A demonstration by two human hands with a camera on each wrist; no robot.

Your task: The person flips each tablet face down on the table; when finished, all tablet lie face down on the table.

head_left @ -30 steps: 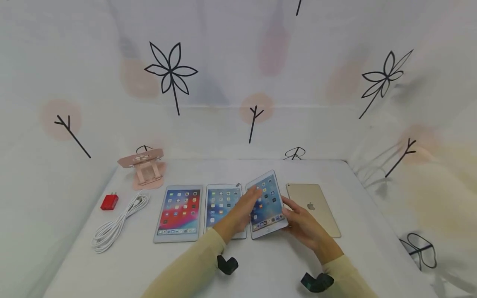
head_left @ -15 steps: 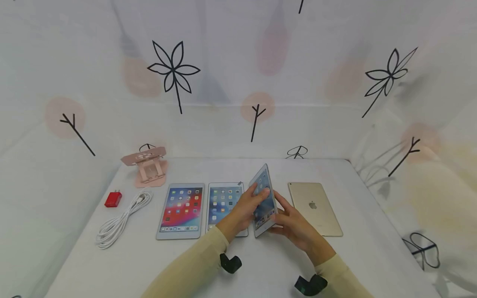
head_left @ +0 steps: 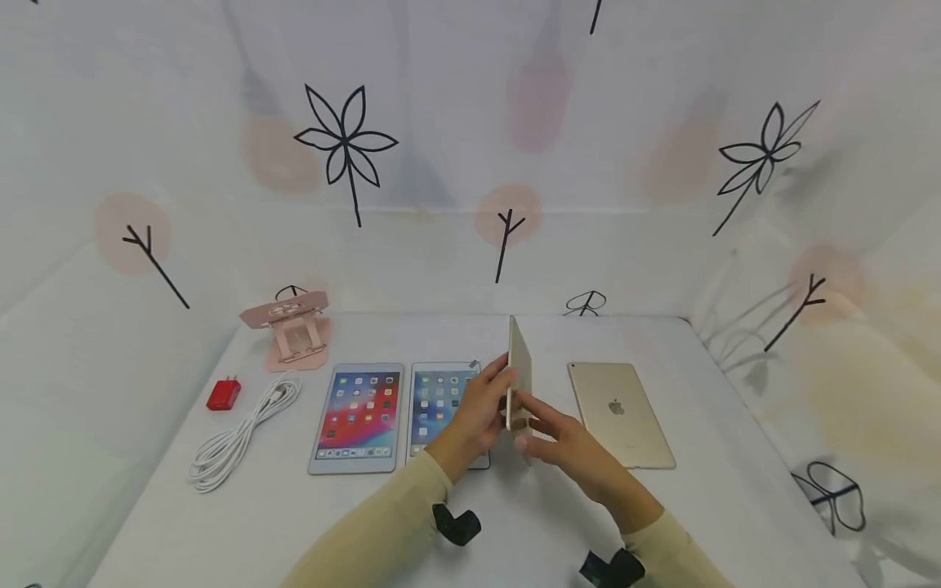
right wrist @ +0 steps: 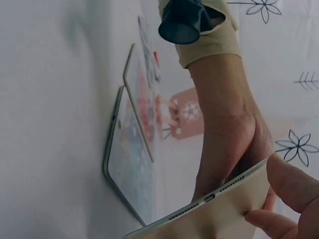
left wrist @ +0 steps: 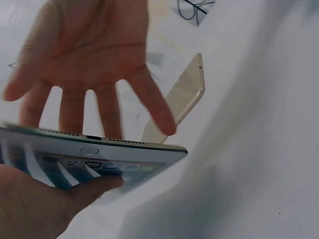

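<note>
A white-fronted tablet with a gold back (head_left: pixel 521 355) stands nearly edge-on above the table, its screen turned left. My left hand (head_left: pixel 474 420) grips it, and in the left wrist view the thumb lies across the lower screen. My right hand (head_left: pixel 584 457) is at the gold back; its spread, fairly straight fingers reach behind the tablet in the left wrist view. The right wrist view shows right fingertips on the back (right wrist: pixel 224 216), near the speaker edge. To the left lie two lit tablets, one with a red-blue screen (head_left: pixel 358 412), the other partly hidden by my left hand (head_left: pixel 441 400).
A gold tablet (head_left: pixel 625 420) lies face down on the right. Farther left are a coiled white cable (head_left: pixel 228 449), a red charger plug (head_left: pixel 224 394) and a pink folding stand (head_left: pixel 294 331). A patterned cloth wall (head_left: pixel 441 163) rises behind the white table (head_left: pixel 515 539).
The held tablet has turned from screen toward me to edge-on, its gold back now showing on the right. My right thumb has gone from its front edge to its back side.
</note>
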